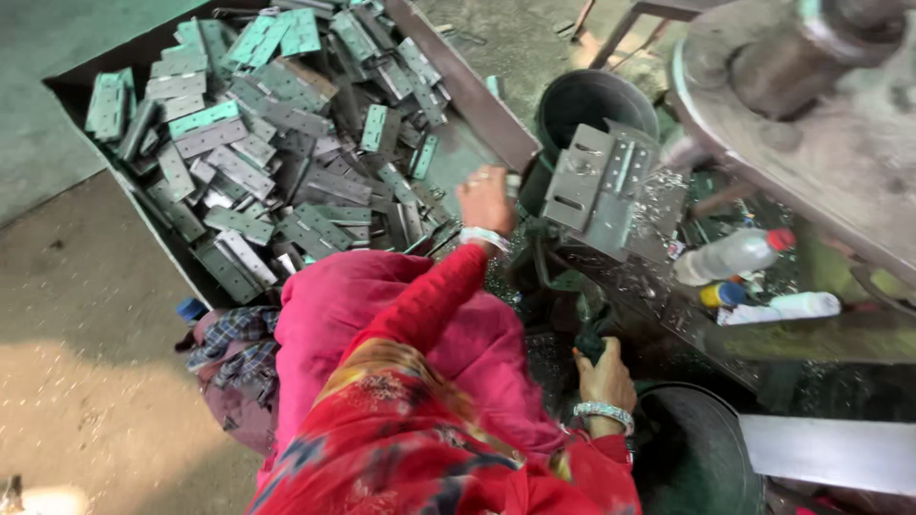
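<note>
My left hand (485, 198), with a pale bangle on the wrist, reaches out at the near edge of a metal tray (477, 95) heaped with several grey-green hinges (277, 143). It hovers beside a grey metal jig (596, 186) with holes on a machine. A small pale piece shows at its fingertips; the grip itself is unclear. My right hand (603, 374), wearing a beaded bracelet, is lower down and closed around a dark green handle (590, 336) under the machine. Red and pink clothing covers my arms and lap.
A dark round bucket (592, 100) stands behind the jig. A clear bottle with a red cap (730, 256) and a white bottle (792, 306) lie on the machine bed among metal shavings. A large wheel (811, 86) sits top right, another round bin (701, 453) bottom right.
</note>
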